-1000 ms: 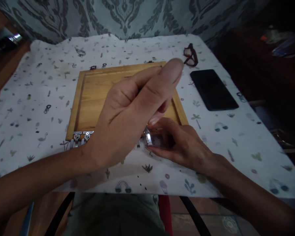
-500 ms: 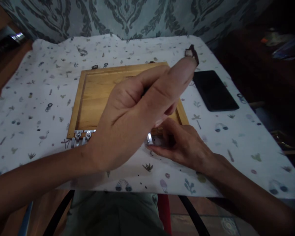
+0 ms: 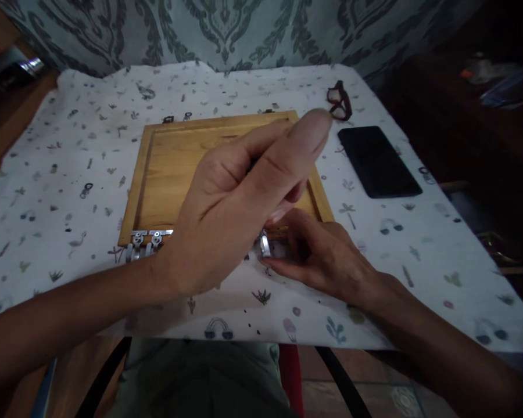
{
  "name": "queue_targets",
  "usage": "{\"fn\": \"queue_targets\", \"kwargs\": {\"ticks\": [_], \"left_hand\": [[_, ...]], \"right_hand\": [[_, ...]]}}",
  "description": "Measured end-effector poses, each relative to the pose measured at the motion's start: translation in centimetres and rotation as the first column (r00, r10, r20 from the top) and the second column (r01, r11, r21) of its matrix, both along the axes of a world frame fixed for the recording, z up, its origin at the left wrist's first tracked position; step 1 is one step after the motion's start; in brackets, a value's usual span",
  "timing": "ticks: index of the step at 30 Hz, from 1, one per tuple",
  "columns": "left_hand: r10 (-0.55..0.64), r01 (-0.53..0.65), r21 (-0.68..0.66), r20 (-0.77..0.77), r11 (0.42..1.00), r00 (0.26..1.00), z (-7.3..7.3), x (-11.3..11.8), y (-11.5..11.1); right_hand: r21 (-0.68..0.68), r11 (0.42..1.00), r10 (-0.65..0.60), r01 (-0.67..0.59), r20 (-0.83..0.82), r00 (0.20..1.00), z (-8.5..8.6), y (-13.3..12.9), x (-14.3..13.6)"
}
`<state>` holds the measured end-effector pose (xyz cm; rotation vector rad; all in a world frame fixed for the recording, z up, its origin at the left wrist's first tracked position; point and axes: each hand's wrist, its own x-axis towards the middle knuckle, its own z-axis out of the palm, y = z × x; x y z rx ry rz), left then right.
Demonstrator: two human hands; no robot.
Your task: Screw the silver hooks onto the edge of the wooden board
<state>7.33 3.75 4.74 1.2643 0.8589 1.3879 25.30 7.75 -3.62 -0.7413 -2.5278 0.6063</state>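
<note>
A framed wooden panel (image 3: 174, 174) lies flat on the table. Along its near edge, at the left, two silver metal fittings (image 3: 157, 238) with screw heads are fixed, their curved ends hanging over the border. My left hand (image 3: 230, 209) is closed above the panel's near right part, thumb stretched forward. A dark bit of something shows inside its curled fingers, but most of it is hidden. Low at the near right edge, my right hand (image 3: 326, 255) pinches another silver metal fitting (image 3: 265, 244) between thumb and fingers. My left hand hides the middle of that edge.
A black tablet-like slab (image 3: 379, 161) lies right of the panel. Brown-framed glasses (image 3: 340, 101) rest behind it. The table wears a white printed cloth (image 3: 70, 174), and a patterned curtain (image 3: 226, 29) hangs along its far side.
My left hand has turned slightly, its thumb tip shifting left and a little down, so more of the glasses shows. The right hand stays at the fitting.
</note>
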Motion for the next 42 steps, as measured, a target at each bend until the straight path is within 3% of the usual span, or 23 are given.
{"fn": "queue_targets", "kwargs": {"ticks": [7,15,22,28,35,42], "left_hand": [[-0.015,0.016,0.029,-0.033,0.999,0.999,-0.1,-0.2,-0.2],[0.049,-0.028,0.080,-0.275,0.996,0.960,0.7,-0.5,-0.4],[-0.082,0.082,-0.012,-0.053,0.997,0.995,0.6,0.0,0.6],[-0.198,0.202,-0.043,0.079,0.979,0.977,1.2,0.6,1.5],[-0.299,0.298,0.023,0.014,0.954,0.954,1.3,0.8,2.6],[-0.189,0.187,-0.133,-0.002,0.973,0.982,2.8,1.2,2.8]], "right_hand": [[0.023,1.000,0.001,-0.002,0.003,1.000,0.0,0.1,-0.1],[0.024,1.000,-0.009,0.009,-0.008,1.000,0.1,0.0,0.0],[0.078,0.997,-0.019,0.020,-0.016,1.000,0.1,-0.1,-0.1],[0.091,0.995,-0.031,0.034,-0.033,0.999,0.0,0.0,-0.2],[0.085,0.995,-0.052,0.054,-0.024,0.998,-0.2,0.0,-0.1],[0.055,0.998,-0.034,0.035,-0.009,0.999,-0.5,0.0,0.2]]}}
